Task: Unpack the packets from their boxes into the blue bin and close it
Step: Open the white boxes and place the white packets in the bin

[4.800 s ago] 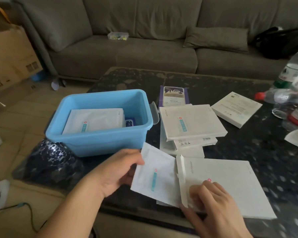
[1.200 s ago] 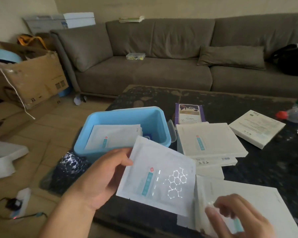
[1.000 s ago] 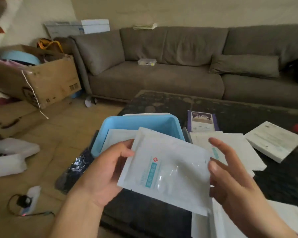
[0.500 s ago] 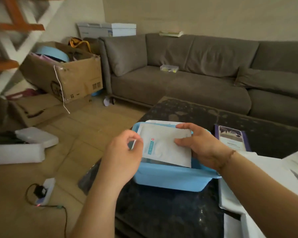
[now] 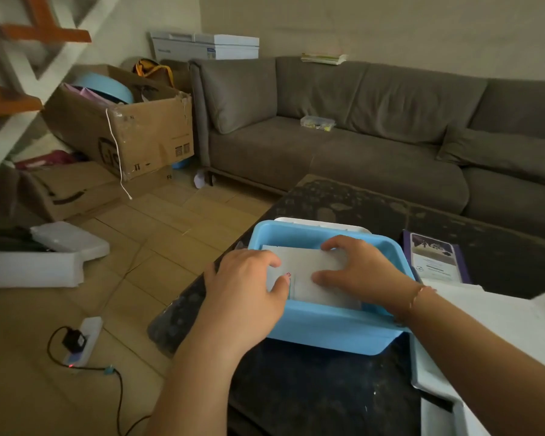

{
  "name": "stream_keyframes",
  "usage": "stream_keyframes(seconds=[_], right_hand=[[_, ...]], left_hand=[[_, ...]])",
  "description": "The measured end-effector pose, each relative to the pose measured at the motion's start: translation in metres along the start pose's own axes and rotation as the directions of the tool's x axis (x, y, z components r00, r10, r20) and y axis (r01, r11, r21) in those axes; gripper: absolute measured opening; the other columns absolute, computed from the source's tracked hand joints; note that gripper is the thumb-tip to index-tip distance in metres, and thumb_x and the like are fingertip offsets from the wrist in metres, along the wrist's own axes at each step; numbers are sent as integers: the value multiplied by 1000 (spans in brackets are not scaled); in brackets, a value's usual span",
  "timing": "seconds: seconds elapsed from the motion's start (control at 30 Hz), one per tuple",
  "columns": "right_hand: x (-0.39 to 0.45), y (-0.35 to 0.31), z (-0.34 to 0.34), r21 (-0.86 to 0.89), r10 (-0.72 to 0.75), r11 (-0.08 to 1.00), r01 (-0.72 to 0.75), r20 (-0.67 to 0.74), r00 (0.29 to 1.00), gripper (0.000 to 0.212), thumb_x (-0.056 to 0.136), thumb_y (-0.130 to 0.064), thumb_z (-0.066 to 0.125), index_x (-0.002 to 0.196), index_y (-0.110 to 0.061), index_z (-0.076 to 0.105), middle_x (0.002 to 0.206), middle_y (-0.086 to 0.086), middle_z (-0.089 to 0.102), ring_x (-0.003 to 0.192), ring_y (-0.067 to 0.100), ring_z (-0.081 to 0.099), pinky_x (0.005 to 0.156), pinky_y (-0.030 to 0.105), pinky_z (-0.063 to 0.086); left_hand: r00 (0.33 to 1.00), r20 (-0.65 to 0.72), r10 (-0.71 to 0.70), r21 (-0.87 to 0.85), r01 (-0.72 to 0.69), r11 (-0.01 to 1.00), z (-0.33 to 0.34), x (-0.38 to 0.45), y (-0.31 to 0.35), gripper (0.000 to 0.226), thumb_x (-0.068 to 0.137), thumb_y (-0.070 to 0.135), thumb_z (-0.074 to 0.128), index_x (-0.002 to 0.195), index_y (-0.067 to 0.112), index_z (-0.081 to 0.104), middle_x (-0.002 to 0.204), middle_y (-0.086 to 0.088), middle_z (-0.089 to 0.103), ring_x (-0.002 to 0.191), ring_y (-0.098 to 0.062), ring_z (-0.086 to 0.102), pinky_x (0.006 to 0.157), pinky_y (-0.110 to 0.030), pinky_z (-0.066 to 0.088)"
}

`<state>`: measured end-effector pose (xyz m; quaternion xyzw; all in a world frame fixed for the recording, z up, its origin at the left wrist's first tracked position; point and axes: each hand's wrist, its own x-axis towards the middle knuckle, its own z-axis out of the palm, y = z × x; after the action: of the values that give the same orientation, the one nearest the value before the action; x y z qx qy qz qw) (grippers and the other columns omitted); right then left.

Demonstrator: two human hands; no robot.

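Here, both hands are inside the open top of the blue bin, which stands on the dark speckled table near its left edge. The left hand lies palm down on the left part of a white packet, fingers loosely together and thumb resting on the packet face beside a small red mark; no pinch is visible, the hand presses flat. The right hand covers the right part of the same packet with fingers spread, index finger reaching toward the far wall of the bin and thumb lying along the packet's near half. The packet lies roughly level inside the bin, below the rim; what is under it cannot be determined. A white lid shows just behind the bin's far rim, touching or nearly touching it. To the right of the bin, a purple box lies flat on the table, and white boxes lie at the right edge of the view, partly hidden by the right forearm. Beyond the table stands a grey sofa. On the tiled floor at left are a cardboard box and a white power strip.
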<state>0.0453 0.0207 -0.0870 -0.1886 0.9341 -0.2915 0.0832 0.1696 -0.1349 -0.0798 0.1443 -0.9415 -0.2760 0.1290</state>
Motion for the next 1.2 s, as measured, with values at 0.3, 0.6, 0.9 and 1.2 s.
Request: stream_keyframes(seconds=[0.3, 0.6, 0.9, 1.2], right_hand=[[2, -3, 6, -178, -58, 980, 90, 177, 982, 59, 86, -51, 64, 136, -28, 45, 139, -2, 47, 125, 18, 47, 106, 31, 38], [20, -11, 8, -301, -69, 943, 142, 239, 969, 64, 76, -75, 56, 122, -32, 50, 121, -9, 57, 107, 13, 54, 98, 38, 45], [50, -44, 19, -331, -109, 904, 269, 431, 896, 57, 80, -80, 43, 91, -28, 62, 92, -7, 62, 87, 13, 59, 85, 34, 51], [56, -39, 34, -341, -160, 899, 275, 328, 931, 54, 83, -74, 47, 80, -23, 64, 81, -5, 62, 77, 14, 57, 70, 31, 45]], left_hand=[[978, 207, 36, -27, -31, 999, -13, -4, -12, 76, 74, 52, 79, 139, 37, 42, 136, 19, 44, 116, -1, 39, 102, -29, 43], [976, 204, 76, -59, -65, 996, -12, -4, -14, 70, 77, 43, 80, 136, 40, 43, 109, 28, 37, 106, 3, 40, 84, -18, 39], [986, 126, 108, -115, -93, 989, -11, -3, -16, 66, 68, 41, 87, 123, 44, 50, 97, 33, 46, 92, 7, 47, 75, -12, 40], [994, 93, 61, -116, -50, 992, -9, -3, -14, 76, 64, 40, 89, 129, 40, 50, 102, 29, 49, 102, 1, 51, 88, -24, 50]])
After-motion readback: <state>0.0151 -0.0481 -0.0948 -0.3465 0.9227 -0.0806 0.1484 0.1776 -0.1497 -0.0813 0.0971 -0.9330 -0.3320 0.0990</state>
